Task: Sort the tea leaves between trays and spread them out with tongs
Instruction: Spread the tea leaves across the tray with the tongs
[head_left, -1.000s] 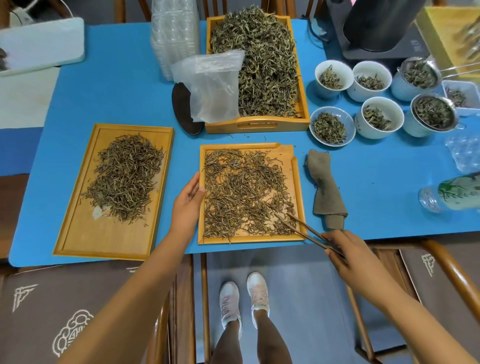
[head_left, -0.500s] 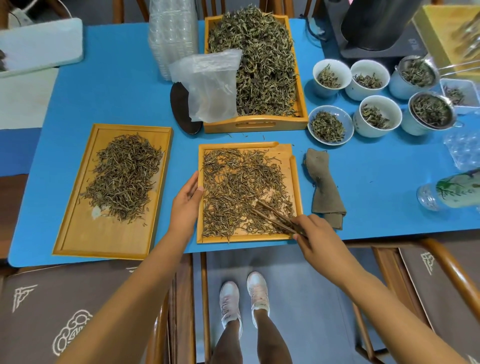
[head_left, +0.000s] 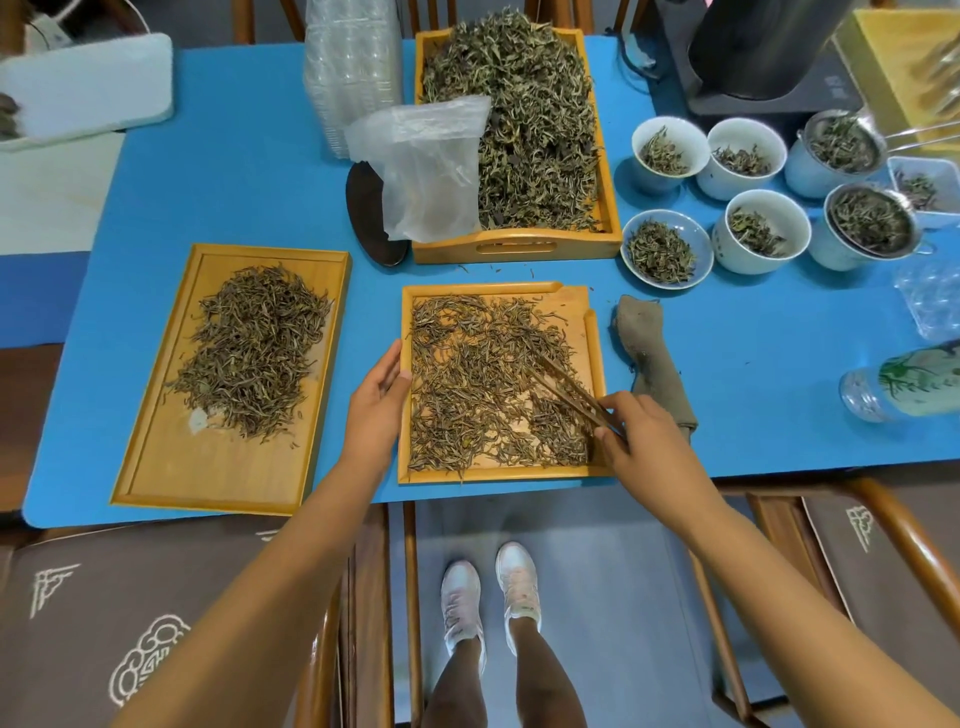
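Note:
A small wooden tray (head_left: 596, 332) lies in front of me, covered with thin dry tea leaves (head_left: 467, 384). My right hand (head_left: 647, 441) grips brown wooden tongs (head_left: 563, 387) whose tips rest among the leaves right of the tray's middle. My left hand (head_left: 376, 410) holds the tray's left edge. To the left, a longer wooden tray (head_left: 171, 467) carries a heap of similar leaves (head_left: 254, 348). Behind, a deep wooden tray (head_left: 514, 247) is piled with greener leaves (head_left: 519, 119).
A folded brown cloth (head_left: 652, 358) lies right of the small tray. Several cups and bowls of leaves (head_left: 761, 228) stand at the back right, with a glass bottle (head_left: 904, 384) at the right edge. A clear plastic bag (head_left: 431, 166) and a dark scoop (head_left: 371, 218) lean by the deep tray.
My right hand has moved left and forward from the table's near edge onto the small tray, bringing the tongs' tips deeper into the leaves. My left hand stays on the tray's edge.

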